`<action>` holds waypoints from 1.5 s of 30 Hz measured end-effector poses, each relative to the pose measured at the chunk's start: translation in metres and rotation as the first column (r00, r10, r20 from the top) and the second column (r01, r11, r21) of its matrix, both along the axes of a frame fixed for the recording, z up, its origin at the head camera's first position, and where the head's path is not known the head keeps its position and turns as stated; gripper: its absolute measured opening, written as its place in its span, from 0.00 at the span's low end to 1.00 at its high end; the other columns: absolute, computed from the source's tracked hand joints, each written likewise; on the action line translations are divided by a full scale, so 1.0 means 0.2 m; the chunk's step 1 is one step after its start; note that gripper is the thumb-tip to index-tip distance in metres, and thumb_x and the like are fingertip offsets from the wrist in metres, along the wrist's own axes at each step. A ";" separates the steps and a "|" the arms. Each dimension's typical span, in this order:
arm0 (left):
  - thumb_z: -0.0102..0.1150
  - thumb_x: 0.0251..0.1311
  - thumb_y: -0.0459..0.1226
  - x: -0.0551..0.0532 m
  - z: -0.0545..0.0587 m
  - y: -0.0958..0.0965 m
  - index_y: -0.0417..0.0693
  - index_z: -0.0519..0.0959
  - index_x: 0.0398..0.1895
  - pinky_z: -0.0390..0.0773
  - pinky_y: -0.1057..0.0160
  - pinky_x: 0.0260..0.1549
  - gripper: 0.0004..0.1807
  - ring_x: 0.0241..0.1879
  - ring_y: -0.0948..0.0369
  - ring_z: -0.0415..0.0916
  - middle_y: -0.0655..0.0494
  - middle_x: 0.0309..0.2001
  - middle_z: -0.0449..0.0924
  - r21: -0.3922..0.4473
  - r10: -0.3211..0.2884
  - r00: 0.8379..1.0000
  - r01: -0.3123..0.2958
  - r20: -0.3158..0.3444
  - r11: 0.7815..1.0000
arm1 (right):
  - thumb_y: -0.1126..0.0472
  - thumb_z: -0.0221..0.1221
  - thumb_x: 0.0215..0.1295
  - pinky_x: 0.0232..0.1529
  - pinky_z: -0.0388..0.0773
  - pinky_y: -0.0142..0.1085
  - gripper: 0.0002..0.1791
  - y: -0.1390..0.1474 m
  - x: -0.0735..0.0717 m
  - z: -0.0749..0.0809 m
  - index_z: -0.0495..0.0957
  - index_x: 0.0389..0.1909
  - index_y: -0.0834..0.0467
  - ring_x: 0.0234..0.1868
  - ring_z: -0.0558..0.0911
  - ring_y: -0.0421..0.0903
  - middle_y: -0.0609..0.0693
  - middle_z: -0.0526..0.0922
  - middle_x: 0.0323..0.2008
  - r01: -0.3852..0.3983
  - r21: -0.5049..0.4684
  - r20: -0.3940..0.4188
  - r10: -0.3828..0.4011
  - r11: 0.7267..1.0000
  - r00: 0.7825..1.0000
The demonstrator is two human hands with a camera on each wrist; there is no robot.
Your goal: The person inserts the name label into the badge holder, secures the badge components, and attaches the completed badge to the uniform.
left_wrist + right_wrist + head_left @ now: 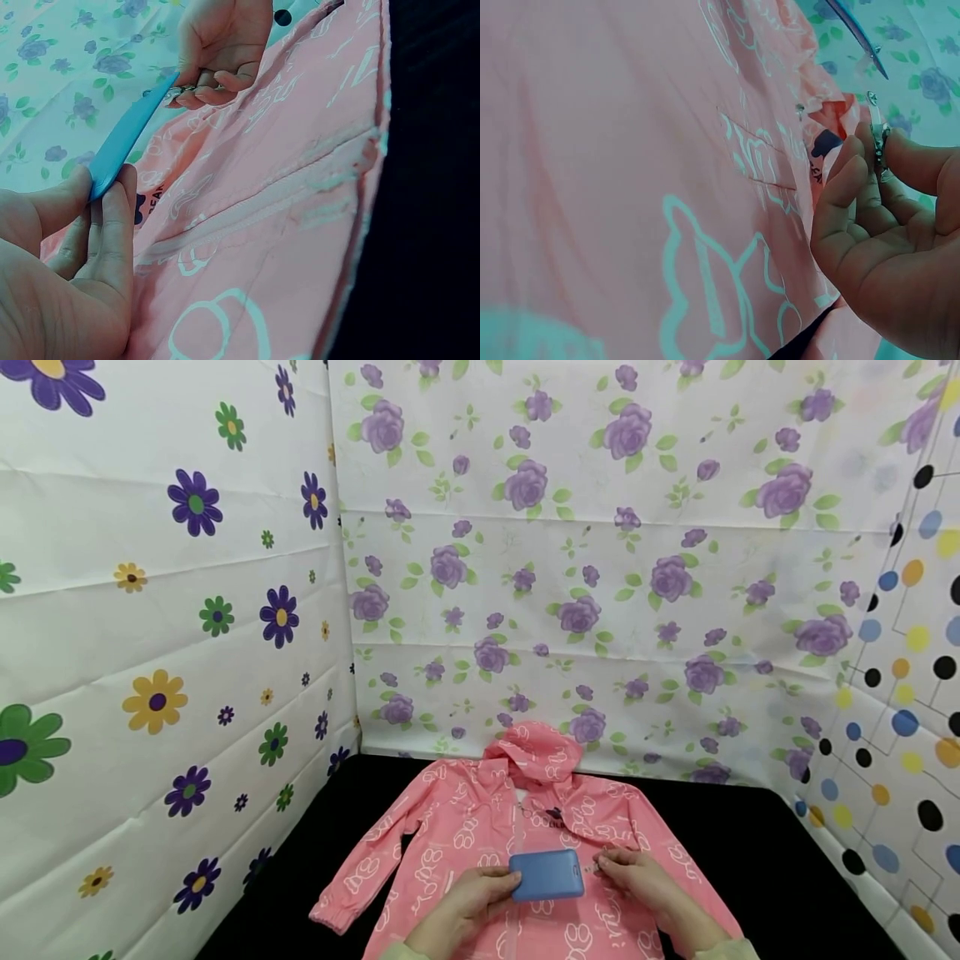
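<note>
A flat blue card holder [546, 875] with a slot near one end is pinched at its left end by my left hand [474, 900]. In the left wrist view, the card holder [129, 142] appears edge-on between thumb and fingers. My right hand [639, 878] pinches a small metal clip with a clear strap [878, 139] just right of the card holder; the right wrist view shows a gap between the strap's end and the holder [859, 34]. Below both hands a pink hooded jacket [442, 835] with white line drawings lies spread out, front up.
A black-covered table [757, 852] bears the jacket. White cloth walls stand on three sides: a daisy-patterned one [247, 552] at left, a purple-rose one [555, 568] behind, and a dotted one [892, 743] at right. The jacket's hood [536, 750] reaches close to the back wall.
</note>
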State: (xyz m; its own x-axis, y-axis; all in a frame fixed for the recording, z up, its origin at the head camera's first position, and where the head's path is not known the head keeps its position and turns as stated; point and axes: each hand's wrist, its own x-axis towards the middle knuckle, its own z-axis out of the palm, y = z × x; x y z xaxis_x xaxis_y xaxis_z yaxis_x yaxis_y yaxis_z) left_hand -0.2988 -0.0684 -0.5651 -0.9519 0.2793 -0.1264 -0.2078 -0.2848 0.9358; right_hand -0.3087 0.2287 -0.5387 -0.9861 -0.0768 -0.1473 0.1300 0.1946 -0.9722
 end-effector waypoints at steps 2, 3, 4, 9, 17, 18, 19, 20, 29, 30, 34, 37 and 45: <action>0.64 0.71 0.27 0.00 0.00 0.00 0.24 0.81 0.52 0.88 0.62 0.46 0.12 0.40 0.62 0.85 0.52 0.37 0.87 -0.001 -0.002 1.000 0.002 -0.002 1.000 | 0.57 0.61 0.80 0.46 0.84 0.38 0.24 0.00 0.00 0.00 0.78 0.61 0.74 0.44 0.86 0.46 0.50 0.87 0.47 -0.015 -0.012 -0.002 0.015 1.000 1.000; 0.64 0.71 0.27 0.01 0.00 0.00 0.24 0.81 0.52 0.88 0.62 0.46 0.13 0.40 0.62 0.85 0.52 0.37 0.87 -0.001 -0.003 1.000 0.003 -0.004 1.000 | 0.57 0.61 0.80 0.46 0.84 0.38 0.25 0.00 0.00 0.00 0.77 0.62 0.75 0.45 0.86 0.45 0.50 0.87 0.47 -0.022 -0.024 0.000 0.022 0.999 1.000; 0.64 0.71 0.27 0.01 0.00 0.00 0.24 0.81 0.52 0.88 0.62 0.46 0.13 0.40 0.62 0.85 0.52 0.37 0.87 -0.002 -0.003 1.000 0.003 -0.004 1.000 | 0.57 0.61 0.80 0.46 0.84 0.37 0.26 0.00 0.01 -0.01 0.76 0.64 0.75 0.45 0.86 0.45 0.50 0.87 0.47 -0.031 -0.036 0.005 0.032 0.999 0.999; 0.65 0.70 0.27 0.01 0.00 0.00 0.25 0.80 0.52 0.88 0.61 0.46 0.13 0.40 0.61 0.85 0.50 0.39 0.86 -0.004 0.000 1.000 0.000 -0.001 1.000 | 0.57 0.59 0.82 0.45 0.83 0.35 0.29 0.00 0.01 -0.01 0.70 0.69 0.77 0.44 0.86 0.43 0.49 0.87 0.44 -0.066 -0.106 0.045 0.071 0.992 0.996; 0.65 0.69 0.28 -0.01 -0.01 -0.01 0.21 0.74 0.60 0.87 0.58 0.50 0.22 0.45 0.58 0.85 0.48 0.44 0.86 -0.021 0.003 1.000 -0.003 -0.001 1.000 | 0.56 0.56 0.83 0.41 0.80 0.31 0.22 -0.02 0.02 0.04 0.74 0.64 0.70 0.41 0.83 0.40 0.51 0.84 0.44 -0.108 -0.223 0.077 0.128 0.969 0.989; 0.65 0.69 0.27 -0.01 0.00 -0.01 0.21 0.74 0.61 0.87 0.57 0.50 0.22 0.45 0.58 0.85 0.48 0.44 0.86 -0.020 0.001 1.000 -0.001 -0.002 1.000 | 0.56 0.56 0.84 0.41 0.80 0.31 0.22 -0.03 0.02 0.05 0.74 0.65 0.70 0.41 0.83 0.40 0.51 0.84 0.44 -0.113 -0.229 0.076 0.133 0.967 0.988; 0.65 0.69 0.27 -0.01 0.00 -0.01 0.21 0.73 0.62 0.87 0.57 0.51 0.23 0.45 0.58 0.85 0.48 0.45 0.87 -0.016 0.000 1.000 -0.001 -0.004 1.000 | 0.56 0.56 0.84 0.41 0.79 0.32 0.23 -0.03 0.03 0.07 0.73 0.66 0.70 0.41 0.83 0.40 0.51 0.84 0.44 -0.114 -0.229 0.075 0.134 0.967 0.988; 0.65 0.68 0.27 -0.01 0.00 -0.01 0.21 0.73 0.63 0.87 0.56 0.50 0.24 0.44 0.58 0.86 0.48 0.45 0.87 -0.013 -0.002 1.000 0.002 -0.006 1.000 | 0.55 0.55 0.84 0.41 0.79 0.32 0.23 -0.03 0.03 0.08 0.73 0.66 0.69 0.41 0.82 0.40 0.51 0.84 0.44 -0.120 -0.227 0.073 0.140 0.966 0.987; 0.64 0.67 0.29 -0.01 0.04 0.01 0.21 0.67 0.69 0.86 0.58 0.50 0.30 0.47 0.56 0.86 0.40 0.50 0.86 -0.032 -0.022 0.998 0.020 -0.062 0.999 | 0.52 0.58 0.82 0.45 0.80 0.36 0.16 -0.08 0.02 0.20 0.81 0.56 0.60 0.44 0.82 0.44 0.49 0.85 0.44 -0.153 -0.181 0.038 0.163 0.971 0.986; 0.64 0.68 0.29 -0.02 0.05 0.01 0.20 0.66 0.69 0.85 0.56 0.52 0.31 0.49 0.54 0.85 0.37 0.54 0.84 -0.039 -0.031 0.996 0.028 -0.081 0.999 | 0.52 0.59 0.82 0.44 0.80 0.35 0.15 -0.08 0.02 0.21 0.81 0.55 0.60 0.43 0.82 0.43 0.49 0.85 0.43 -0.156 -0.177 0.036 0.165 0.972 0.986; 0.62 0.72 0.31 -0.02 0.10 0.03 0.22 0.65 0.73 0.80 0.47 0.63 0.32 0.61 0.46 0.80 0.30 0.67 0.74 -0.097 -0.089 0.981 0.073 -0.173 0.993 | 0.50 0.59 0.82 0.42 0.79 0.34 0.17 -0.09 0.03 0.25 0.82 0.53 0.61 0.42 0.81 0.43 0.49 0.85 0.42 -0.170 -0.159 0.031 0.177 0.972 0.984; 0.61 0.75 0.34 -0.03 0.14 0.04 0.26 0.65 0.75 0.73 0.43 0.69 0.32 0.70 0.39 0.71 0.31 0.72 0.70 -0.137 -0.130 0.962 0.098 -0.241 0.986 | 0.50 0.59 0.82 0.42 0.79 0.34 0.18 -0.10 0.03 0.27 0.82 0.54 0.62 0.41 0.81 0.42 0.49 0.85 0.42 -0.172 -0.155 0.030 0.179 0.973 0.983; 0.61 0.77 0.36 -0.02 0.23 0.09 0.36 0.70 0.75 0.64 0.38 0.74 0.28 0.77 0.37 0.61 0.35 0.74 0.70 -0.261 -0.201 0.882 0.093 -0.426 0.961 | 0.51 0.60 0.82 0.43 0.79 0.34 0.21 -0.12 0.03 0.29 0.81 0.61 0.64 0.44 0.82 0.43 0.48 0.85 0.43 -0.211 -0.174 0.015 0.217 0.962 0.976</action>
